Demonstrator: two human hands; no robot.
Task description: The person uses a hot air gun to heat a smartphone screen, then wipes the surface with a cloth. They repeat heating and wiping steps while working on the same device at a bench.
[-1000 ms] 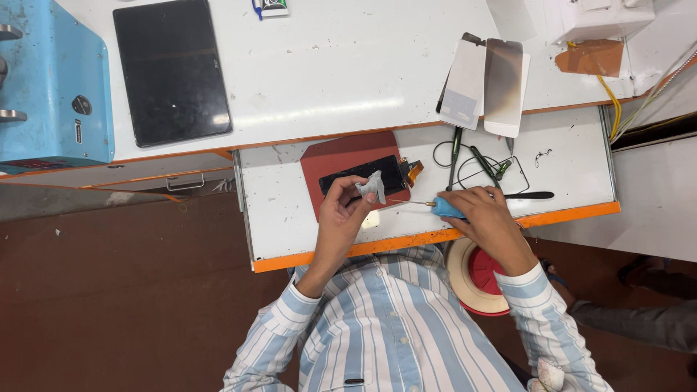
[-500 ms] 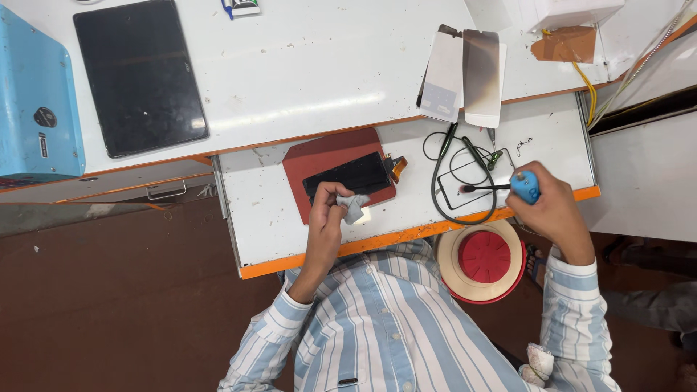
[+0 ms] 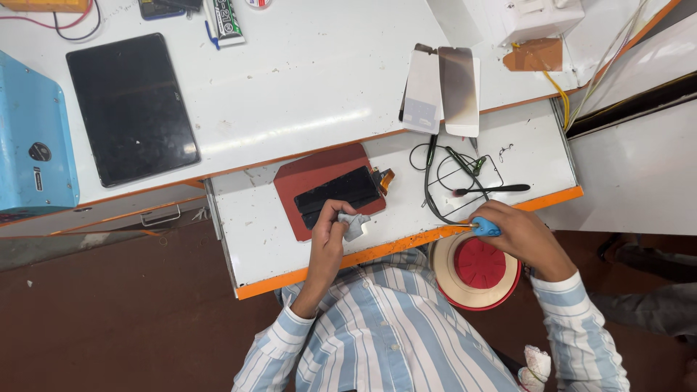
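My left hand (image 3: 330, 231) pinches a small grey cloth (image 3: 354, 224) at the near edge of a black phone screen (image 3: 338, 194), which lies on a dark red mat (image 3: 314, 168) on the pull-out shelf (image 3: 250, 239). A copper-coloured flex strip sticks out of the screen's right end. My right hand (image 3: 519, 234) grips a blue-handled tool (image 3: 483, 227) at the shelf's orange front edge, its metal tip pointing left. Just below that hand sits a round red and cream spool (image 3: 478, 264).
A coiled black cable (image 3: 435, 178), tweezers and a black-handled tool (image 3: 494, 189) lie right of the mat. Two mirror-like panels (image 3: 441, 88) rest on the white bench behind. A black tablet (image 3: 131, 107) and a blue machine (image 3: 29, 141) stand at the left.
My right hand with the blue tool swung out to the right and has come back lower, to the shelf's front edge. My left hand stays by the screen with the cloth.
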